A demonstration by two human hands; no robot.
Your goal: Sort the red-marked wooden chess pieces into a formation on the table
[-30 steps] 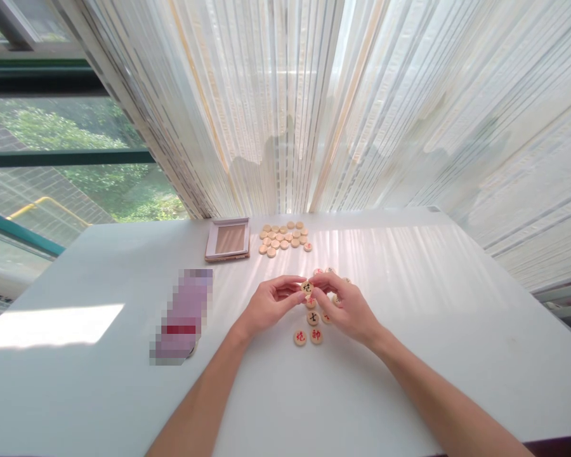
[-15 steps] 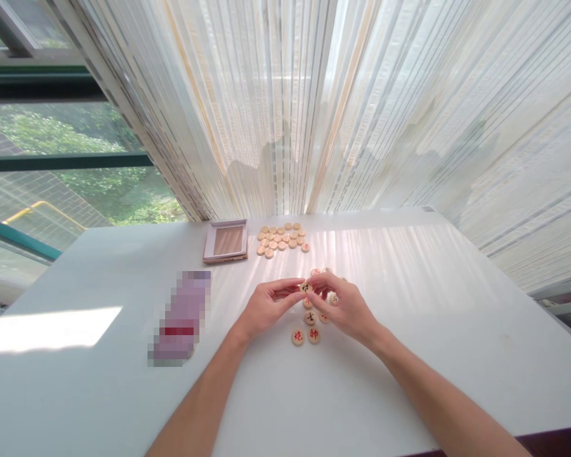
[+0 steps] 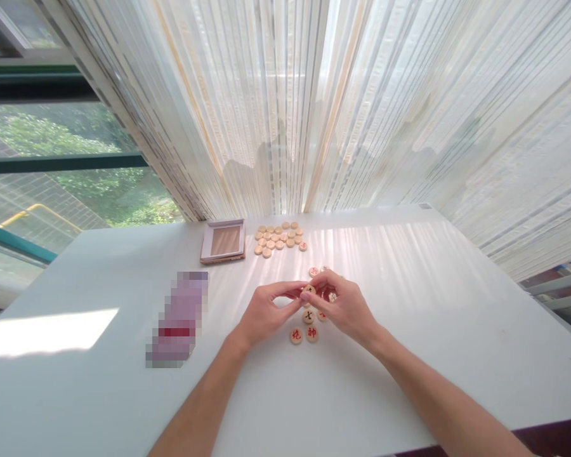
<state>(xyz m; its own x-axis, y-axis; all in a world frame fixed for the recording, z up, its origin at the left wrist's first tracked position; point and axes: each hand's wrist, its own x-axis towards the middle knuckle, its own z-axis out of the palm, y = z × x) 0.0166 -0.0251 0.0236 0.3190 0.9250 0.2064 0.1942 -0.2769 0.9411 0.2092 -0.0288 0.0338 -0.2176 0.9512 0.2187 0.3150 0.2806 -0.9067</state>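
Note:
Between the fingertips of both hands is a round wooden Chinese chess piece [image 3: 309, 289] with a black character, partly covered by the fingers. My left hand [image 3: 265, 311] is closed, with thumb and fingertips at its left edge. From the other side my right hand [image 3: 343, 303] pinches the same piece. Just below lie a black-marked piece [image 3: 308, 316], a red-marked piece [image 3: 312, 334] and another red one [image 3: 295, 336], all face up on the white table [image 3: 266, 406]. Further pieces, including a red one [image 3: 313, 271], lie behind and under my right hand, partly hidden.
Several pieces [image 3: 275, 238], mostly showing blank faces, lie grouped farther back. Left of them is a shallow open box [image 3: 223, 241]. A blurred-out purple object [image 3: 178, 320] lies on the left. A striped curtain [image 3: 285, 127] hangs behind the table, with a window at left.
The held piece has shifted slightly right and lower, and my right fingers now cover more of it. The whole view has moved slightly.

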